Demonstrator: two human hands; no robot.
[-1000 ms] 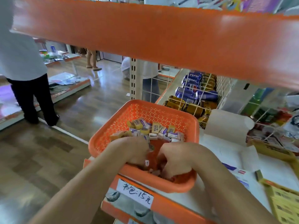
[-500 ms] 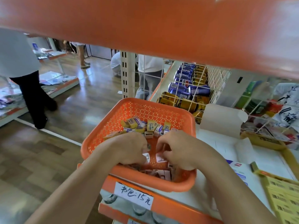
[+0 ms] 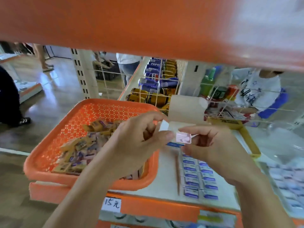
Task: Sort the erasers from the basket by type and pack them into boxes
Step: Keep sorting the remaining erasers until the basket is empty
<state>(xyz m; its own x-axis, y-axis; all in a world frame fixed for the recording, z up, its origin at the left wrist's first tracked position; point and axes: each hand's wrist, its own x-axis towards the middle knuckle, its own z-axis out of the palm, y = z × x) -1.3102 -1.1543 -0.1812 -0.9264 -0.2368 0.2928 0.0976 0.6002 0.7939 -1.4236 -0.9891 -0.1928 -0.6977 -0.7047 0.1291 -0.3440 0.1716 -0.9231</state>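
Observation:
An orange perforated basket [image 3: 49, 162] stands at the shelf's left end with a heap of small yellow and purple-white erasers [image 3: 82, 145] inside. Both hands are raised over the basket's right rim. My right hand [image 3: 213, 148] pinches a small pink-white eraser [image 3: 183, 137] between thumb and forefinger. My left hand [image 3: 139, 142] has curled fingers, and its thumb presses the same eraser's left end. A blue-white eraser [image 3: 174, 144] shows just beneath. To the right lies an open white box [image 3: 166, 176] with rows of blue-white erasers [image 3: 199, 178].
An orange shelf board [image 3: 148, 27] hangs low overhead. Behind a wire grid lie drink cans [image 3: 153, 94] and bottles. A yellow box [image 3: 250, 140] sits at the right. More packed erasers [image 3: 286, 180] lie at the far right. People stand in the aisle beyond.
Both hands have come up out of the basket and moved right, toward the open box, with a pink-white eraser between them. The camera has swung right and down.

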